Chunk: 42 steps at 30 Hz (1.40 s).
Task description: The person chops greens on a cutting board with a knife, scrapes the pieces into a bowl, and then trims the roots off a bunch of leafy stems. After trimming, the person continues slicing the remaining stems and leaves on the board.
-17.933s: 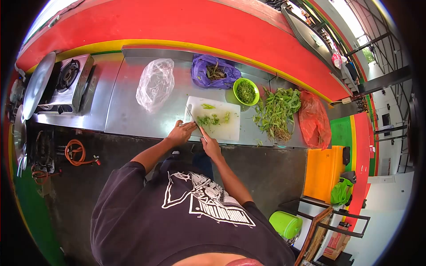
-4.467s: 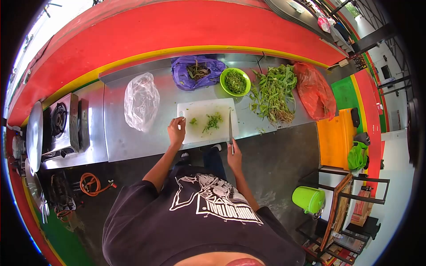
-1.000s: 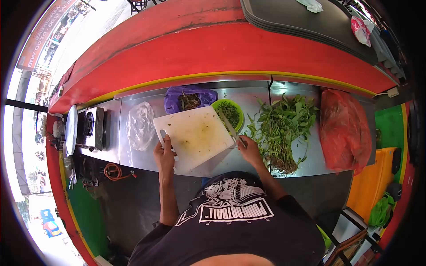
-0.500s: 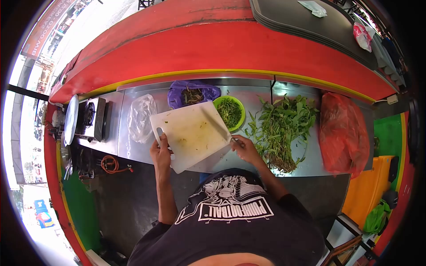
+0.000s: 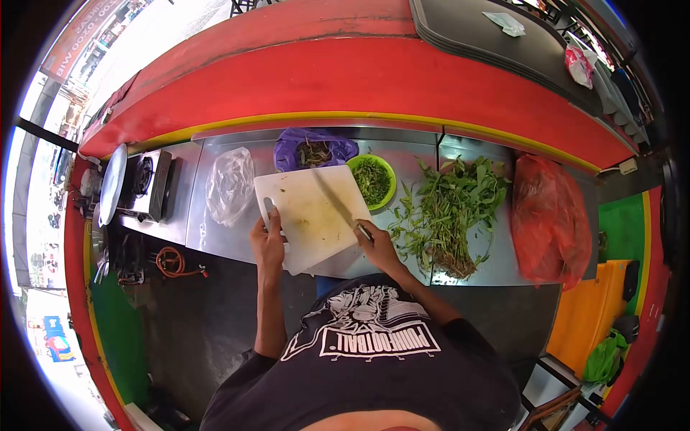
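Observation:
My left hand [image 5: 269,243] grips a white cutting board [image 5: 305,230] at its left side, near the handle slot. The board is raised and tilted, with greenish stains and small leaf bits on it. In my right hand [image 5: 377,244] is a knife [image 5: 334,199], its blade lying over the board's face and pointing up and left. Just beyond the board's right corner stands a lime-green bowl [image 5: 392,192] with chopped greens [image 5: 371,179] in it. Behind the board is a purple plastic bag [image 5: 284,154] holding dark stems.
A heap of leafy stalks [image 5: 460,212] lies right of the bowl, beside a red plastic bag [image 5: 550,223]. A clear plastic bag [image 5: 230,187] sits at left, near a gas stove [image 5: 146,183]. A red wall [image 5: 345,79] bounds the metal counter [image 5: 413,154] at the back.
The knife has moved left from the board's right edge to across its face, with my right hand following. The board has shifted slightly right and turned a little.

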{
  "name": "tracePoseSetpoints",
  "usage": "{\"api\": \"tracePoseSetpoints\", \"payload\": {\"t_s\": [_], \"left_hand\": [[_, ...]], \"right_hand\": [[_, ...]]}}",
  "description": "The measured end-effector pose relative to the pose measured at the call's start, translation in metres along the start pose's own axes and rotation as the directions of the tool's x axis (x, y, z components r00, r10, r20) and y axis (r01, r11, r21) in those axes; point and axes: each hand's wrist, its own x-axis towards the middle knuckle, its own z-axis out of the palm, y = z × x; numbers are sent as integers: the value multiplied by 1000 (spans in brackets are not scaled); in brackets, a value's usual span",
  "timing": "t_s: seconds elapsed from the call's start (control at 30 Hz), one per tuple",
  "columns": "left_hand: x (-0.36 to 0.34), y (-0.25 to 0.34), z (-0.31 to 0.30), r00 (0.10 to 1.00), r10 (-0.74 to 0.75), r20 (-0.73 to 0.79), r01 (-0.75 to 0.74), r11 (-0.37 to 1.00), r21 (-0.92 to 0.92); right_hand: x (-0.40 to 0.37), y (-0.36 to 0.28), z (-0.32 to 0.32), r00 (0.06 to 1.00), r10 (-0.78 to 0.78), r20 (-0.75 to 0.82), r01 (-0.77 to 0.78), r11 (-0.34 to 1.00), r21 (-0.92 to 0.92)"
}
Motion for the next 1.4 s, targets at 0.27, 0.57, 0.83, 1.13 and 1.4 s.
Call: {"api": "tracePoseSetpoints", "payload": {"t_s": [0.27,0.57,0.83,1.13,1.4], "left_hand": [[7,1,8,997,74,12,-75,985,158],[17,18,27,990,140,30,-140,908,396],[23,28,30,992,122,22,-117,866,486],[22,19,9,994,110,-7,-104,960,261],[23,-7,-1,983,101,-155,-100,995,14]], "right_hand": [[11,-13,-5,989,34,-145,-19,994,106],[12,4,7,981,-16,-195,9,999,-36],[-5,-63,-10,997,48,61,-65,947,316],[21,48,-22,971,157,-182,-160,987,-4],[-21,20,-27,982,-96,166,75,989,127]]}}
